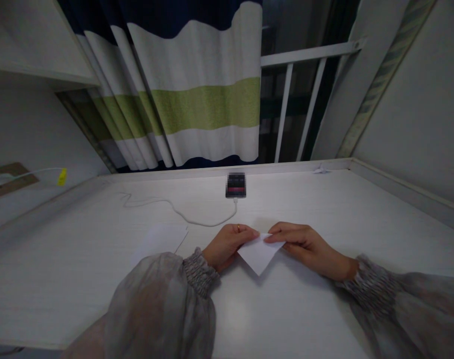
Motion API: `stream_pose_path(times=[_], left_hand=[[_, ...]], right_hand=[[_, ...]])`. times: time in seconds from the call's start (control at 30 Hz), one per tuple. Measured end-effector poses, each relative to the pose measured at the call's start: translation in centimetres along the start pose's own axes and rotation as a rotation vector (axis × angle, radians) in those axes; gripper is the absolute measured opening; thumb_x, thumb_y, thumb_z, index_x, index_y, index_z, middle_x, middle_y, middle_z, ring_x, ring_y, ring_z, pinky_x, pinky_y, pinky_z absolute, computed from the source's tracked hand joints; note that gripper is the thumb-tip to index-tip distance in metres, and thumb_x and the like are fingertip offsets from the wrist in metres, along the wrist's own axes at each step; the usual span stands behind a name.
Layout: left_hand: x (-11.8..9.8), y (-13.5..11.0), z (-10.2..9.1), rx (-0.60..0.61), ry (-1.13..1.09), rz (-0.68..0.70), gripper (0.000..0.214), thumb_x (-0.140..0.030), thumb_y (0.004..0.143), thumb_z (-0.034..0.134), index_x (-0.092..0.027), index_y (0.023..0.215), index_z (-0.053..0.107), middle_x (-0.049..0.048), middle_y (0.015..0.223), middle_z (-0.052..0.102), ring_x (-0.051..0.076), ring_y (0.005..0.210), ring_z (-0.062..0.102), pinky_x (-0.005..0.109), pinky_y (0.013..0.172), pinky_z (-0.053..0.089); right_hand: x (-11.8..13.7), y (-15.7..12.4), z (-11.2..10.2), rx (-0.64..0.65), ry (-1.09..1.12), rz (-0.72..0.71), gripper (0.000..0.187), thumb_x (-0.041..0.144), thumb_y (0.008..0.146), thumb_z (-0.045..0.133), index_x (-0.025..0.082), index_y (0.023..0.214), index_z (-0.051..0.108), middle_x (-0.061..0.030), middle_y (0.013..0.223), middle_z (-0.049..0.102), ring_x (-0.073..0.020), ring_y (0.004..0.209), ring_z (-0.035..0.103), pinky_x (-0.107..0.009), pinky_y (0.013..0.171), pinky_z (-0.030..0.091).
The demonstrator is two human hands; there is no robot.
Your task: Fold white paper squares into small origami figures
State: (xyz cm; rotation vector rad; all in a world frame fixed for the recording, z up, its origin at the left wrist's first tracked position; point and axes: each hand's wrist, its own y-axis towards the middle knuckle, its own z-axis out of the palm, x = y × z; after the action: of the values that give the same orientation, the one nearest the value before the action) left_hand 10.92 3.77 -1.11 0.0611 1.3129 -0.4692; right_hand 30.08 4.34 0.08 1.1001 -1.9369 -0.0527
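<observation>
A folded piece of white paper [260, 255] is held between my two hands, just above the white table, with one pointed corner toward me. My left hand [229, 243] grips its upper left edge with thumb and fingers; a ring sits on one finger. On the other side, my right hand [307, 248] pinches the upper right part, its index finger and thumb lying at the paper's top edge. The undersides of both hands and the paper's back are hidden.
White paper sheets [157, 242] lie on the table [80, 279] beyond my left forearm. A phone-like device [236, 185] with a white cable [191, 220] is at the back. A small folded white paper shape [321, 170] rests far right. Behind hangs a striped curtain [212, 107].
</observation>
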Motion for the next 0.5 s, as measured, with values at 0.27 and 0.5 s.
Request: stream_pose_path(times=[0.27, 0.5], left_hand=[[0.09, 0.18, -0.11, -0.097, 0.040, 0.079, 0.027, -0.033, 0.052, 0.073, -0.011, 0.059, 0.059, -0.0016, 0.050, 0.055, 0.006, 0.045, 0.045, 0.020, 0.045, 0.031], [0.34, 0.12, -0.24, -0.155, 0.167, 0.196, 0.030, -0.037, 0.057, 0.070, -0.010, 0.066, 0.060, -0.0012, 0.053, 0.056, 0.006, 0.045, 0.044, 0.019, 0.043, 0.030]], right_hand=[[-0.16, -0.21, 0.01, 0.046, 0.162, 0.120, 0.031, 0.021, 0.082, 0.044, 0.024, 0.108, 0.060, -0.0047, 0.104, 0.058, -0.0168, 0.096, 0.054, -0.034, 0.085, 0.043], [-0.39, 0.22, 0.64, -0.111, 0.374, 0.446, 0.033, 0.041, 0.080, 0.048, 0.016, 0.094, 0.065, -0.0064, 0.094, 0.064, -0.0184, 0.088, 0.056, -0.033, 0.083, 0.042]])
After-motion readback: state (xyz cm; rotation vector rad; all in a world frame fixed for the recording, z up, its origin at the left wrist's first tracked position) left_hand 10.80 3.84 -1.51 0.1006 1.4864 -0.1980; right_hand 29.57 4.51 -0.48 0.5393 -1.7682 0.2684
